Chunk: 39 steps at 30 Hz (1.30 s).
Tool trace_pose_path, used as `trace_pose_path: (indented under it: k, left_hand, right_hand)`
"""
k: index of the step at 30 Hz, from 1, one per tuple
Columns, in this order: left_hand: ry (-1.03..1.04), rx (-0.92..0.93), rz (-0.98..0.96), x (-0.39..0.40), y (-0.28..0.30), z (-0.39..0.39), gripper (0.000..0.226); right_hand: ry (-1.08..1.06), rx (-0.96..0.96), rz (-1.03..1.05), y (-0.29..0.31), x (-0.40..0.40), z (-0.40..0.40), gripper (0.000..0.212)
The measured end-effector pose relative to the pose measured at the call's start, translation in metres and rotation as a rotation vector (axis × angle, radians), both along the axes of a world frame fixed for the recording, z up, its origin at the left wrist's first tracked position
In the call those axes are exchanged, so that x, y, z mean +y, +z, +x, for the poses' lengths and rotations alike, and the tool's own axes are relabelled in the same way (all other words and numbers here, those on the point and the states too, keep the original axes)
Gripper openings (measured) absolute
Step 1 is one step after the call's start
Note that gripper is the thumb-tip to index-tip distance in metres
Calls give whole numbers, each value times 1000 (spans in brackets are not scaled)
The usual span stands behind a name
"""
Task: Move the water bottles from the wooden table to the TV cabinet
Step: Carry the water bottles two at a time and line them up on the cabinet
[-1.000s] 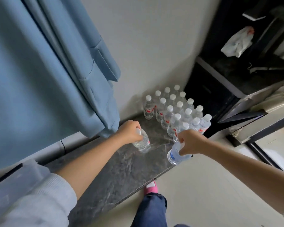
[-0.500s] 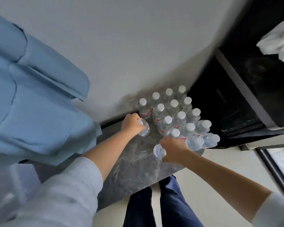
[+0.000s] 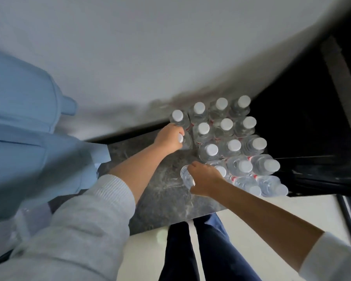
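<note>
From the head camera, both arms have pushed further in over the dark marbled cabinet top (image 3: 166, 199) than a second ago, and the two bottles have closed right up on the cluster of water bottles (image 3: 227, 138) standing by the wall.

The left hand (image 3: 168, 138) curls around the cap end of a bottle (image 3: 183, 139), now tucked against the near-left corner of the group instead of well out on the bare stone.

The right hand (image 3: 205, 179) wraps around a second bottle (image 3: 186, 177), its clear base turned up toward the camera, so it looks tilted rather than upright. It lies just beside the front row.

The wooden table is out of sight. I judge this pair to be at the point of delivery: one nearly parked, the other needing to be stood up before release.
</note>
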<state>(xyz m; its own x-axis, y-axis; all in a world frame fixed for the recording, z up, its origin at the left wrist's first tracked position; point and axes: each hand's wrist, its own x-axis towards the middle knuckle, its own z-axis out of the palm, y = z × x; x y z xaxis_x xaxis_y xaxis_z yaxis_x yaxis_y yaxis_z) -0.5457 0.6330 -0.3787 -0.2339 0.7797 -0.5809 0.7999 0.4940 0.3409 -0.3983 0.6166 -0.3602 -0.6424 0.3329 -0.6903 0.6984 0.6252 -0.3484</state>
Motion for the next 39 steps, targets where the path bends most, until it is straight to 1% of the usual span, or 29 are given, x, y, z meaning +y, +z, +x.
trace_pose_path:
  k: [4,10,13,15,17,20,23,26,33,36,39]
  left_hand:
    - [-16,-16,2,10,-6,1,34]
    - [47,-77,49,11,-14,6,38]
    - [69,-102,67,2,-13,0,43]
    - [100,-110,73,-12,-12,-9,51]
    - [161,-97,68,-33,-12,-16,55]
    - [257,-60,37,-65,-10,-20,48]
    - [308,-50,26,-96,-8,-25,41]
    - [371,-50,18,-121,-9,-27,35]
    - [440,-32,26,-159,-7,-18,30]
    - [448,-2,4,-173,-3,-14,30]
    - [456,92,-29,-190,5,-12,29]
  right_hand:
    - [-44,-7,-18,-7,9,-2,49]
    - [-91,-24,-18,-14,13,-9,50]
    - [-114,-39,-8,-16,14,-15,48]
    - [-133,-46,5,-17,15,-21,47]
    - [-165,-57,23,-18,17,-28,46]
    - [-196,-65,68,-20,21,-36,45]
    - [-184,-88,99,-19,24,-47,47]
    - [-199,-88,109,-20,25,-56,44]
    - [-251,-77,128,-23,18,-58,39]
    - [-187,-83,183,-20,12,-56,43]
    - [-18,-115,316,-14,1,-55,48]
